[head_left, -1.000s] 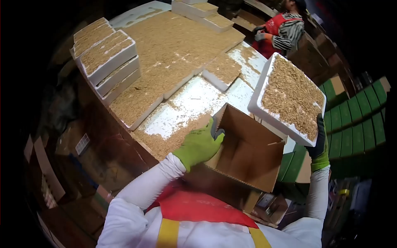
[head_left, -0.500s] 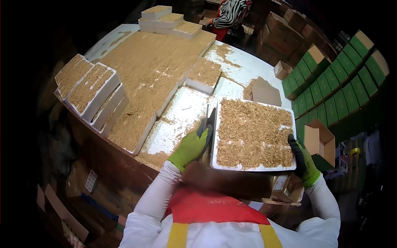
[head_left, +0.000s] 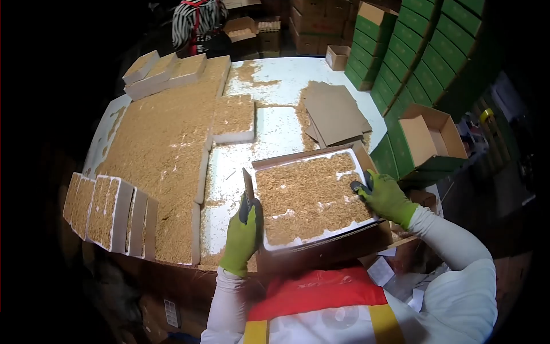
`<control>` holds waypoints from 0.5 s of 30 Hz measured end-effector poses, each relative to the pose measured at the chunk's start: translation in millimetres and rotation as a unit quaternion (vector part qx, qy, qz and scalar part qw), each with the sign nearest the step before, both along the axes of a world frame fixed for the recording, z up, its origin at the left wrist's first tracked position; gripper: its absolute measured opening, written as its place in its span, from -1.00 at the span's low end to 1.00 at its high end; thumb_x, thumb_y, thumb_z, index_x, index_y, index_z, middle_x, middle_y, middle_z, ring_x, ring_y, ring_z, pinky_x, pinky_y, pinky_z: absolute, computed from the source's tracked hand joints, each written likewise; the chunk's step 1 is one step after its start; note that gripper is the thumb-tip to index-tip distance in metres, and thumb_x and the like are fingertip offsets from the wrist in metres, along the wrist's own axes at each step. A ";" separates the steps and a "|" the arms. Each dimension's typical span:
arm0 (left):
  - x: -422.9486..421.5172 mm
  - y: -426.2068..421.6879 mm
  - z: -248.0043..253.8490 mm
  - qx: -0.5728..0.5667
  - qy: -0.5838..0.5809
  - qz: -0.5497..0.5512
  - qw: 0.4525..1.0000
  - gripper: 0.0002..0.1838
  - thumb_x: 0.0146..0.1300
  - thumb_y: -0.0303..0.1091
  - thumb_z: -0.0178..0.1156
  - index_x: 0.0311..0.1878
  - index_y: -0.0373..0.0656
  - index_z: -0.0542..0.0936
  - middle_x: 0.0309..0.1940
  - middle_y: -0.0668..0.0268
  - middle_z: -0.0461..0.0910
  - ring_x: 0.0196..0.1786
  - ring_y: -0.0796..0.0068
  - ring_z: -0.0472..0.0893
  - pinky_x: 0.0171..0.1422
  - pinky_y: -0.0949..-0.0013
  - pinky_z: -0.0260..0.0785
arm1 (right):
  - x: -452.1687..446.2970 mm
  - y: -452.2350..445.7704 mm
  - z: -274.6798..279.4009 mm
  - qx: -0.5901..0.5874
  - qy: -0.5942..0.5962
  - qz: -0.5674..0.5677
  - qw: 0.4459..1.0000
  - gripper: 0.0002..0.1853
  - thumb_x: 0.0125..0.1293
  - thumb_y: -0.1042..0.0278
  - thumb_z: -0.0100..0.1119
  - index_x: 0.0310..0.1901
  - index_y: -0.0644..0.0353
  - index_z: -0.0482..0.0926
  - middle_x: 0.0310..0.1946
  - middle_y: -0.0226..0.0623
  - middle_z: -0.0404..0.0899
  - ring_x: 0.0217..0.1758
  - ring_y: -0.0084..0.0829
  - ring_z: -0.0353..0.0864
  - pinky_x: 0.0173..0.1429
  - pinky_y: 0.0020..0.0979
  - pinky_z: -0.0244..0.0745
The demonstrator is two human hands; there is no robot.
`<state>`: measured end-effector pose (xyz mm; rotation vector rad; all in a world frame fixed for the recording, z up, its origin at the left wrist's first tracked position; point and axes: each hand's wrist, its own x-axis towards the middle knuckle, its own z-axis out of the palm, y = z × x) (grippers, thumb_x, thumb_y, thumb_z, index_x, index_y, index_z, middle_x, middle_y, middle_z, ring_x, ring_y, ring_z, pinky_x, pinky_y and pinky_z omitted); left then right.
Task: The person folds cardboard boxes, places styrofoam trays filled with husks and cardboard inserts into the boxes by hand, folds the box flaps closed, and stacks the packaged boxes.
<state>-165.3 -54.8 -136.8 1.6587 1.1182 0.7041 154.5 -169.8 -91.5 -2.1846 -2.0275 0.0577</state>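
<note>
White foam first: the foam tray (head_left: 312,198), full of tan bits (shavings or the like, can't tell exactly), lies in the mouth of the cardboard box (head_left: 332,243) right in front of me, w/ box walls showing along its far & near sides. My left hand (head_left: 243,235), in a green glove w/ dark fingertips, is clenched on the box's left wall, just beside the tray. My right hand (head_left: 388,198), gloved the same, grasps the tray's right rim, fingertips over the edge onto the tan bits; can't tell if it also pinches the box wall there.

Box is at the near side of the white table (head_left: 278,123). Past it, slightly right, is a loose pile of cardboard sheets (head_left: 334,114). A single filled tray (head_left: 234,114) sits left of those, touching the wide spread of filled trays (head_left: 166,129). More are stacked at the near left corner, the left stack (head_left: 106,212), & at the far end, the far stack (head_left: 166,73). On my right: green boxes (head_left: 424,69) in tall rows, an open green box (head_left: 438,135) near my right hand, & a small carton (head_left: 338,57) at the table's far right. A co-worker (head_left: 197,23) in a striped top is beyond the far end.
</note>
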 end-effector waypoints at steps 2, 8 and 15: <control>3.1 0.2 16.7 -0.081 0.013 0.012 0.997 -0.69 0.44 -0.20 0.12 -0.11 -0.33 0.53 -0.49 0.33 0.53 -0.43 0.46 0.41 -0.29 0.24 0.33 | -8.7 3.6 -6.2 -0.008 -0.054 -0.039 0.998 -0.75 0.34 0.12 0.16 -0.22 0.15 0.51 -0.47 -0.20 0.51 -0.41 -0.11 0.56 -0.32 -0.16 0.45; 13.9 8.8 47.1 0.060 0.176 -0.079 0.979 -0.38 0.14 -0.04 0.41 0.08 -0.34 0.50 -0.35 0.00 0.68 -0.28 -0.05 0.68 -0.15 0.09 0.48 | -45.3 31.8 36.8 0.031 -0.127 0.160 0.978 -0.63 0.35 -0.03 0.08 -0.08 0.11 0.54 -0.21 -0.27 0.49 -0.15 -0.30 0.49 -0.21 -0.17 0.42; 37.6 61.4 98.0 0.301 0.397 -0.055 0.865 -0.11 0.11 0.09 0.42 0.30 -0.47 0.41 -0.33 -0.05 0.68 -0.30 0.07 0.72 -0.22 0.16 0.54 | -63.2 79.9 -0.2 -0.215 -0.037 0.398 0.891 -0.41 0.19 0.15 0.35 0.30 -0.10 0.52 0.48 -0.15 0.19 0.40 -0.01 0.34 0.25 0.00 0.43</control>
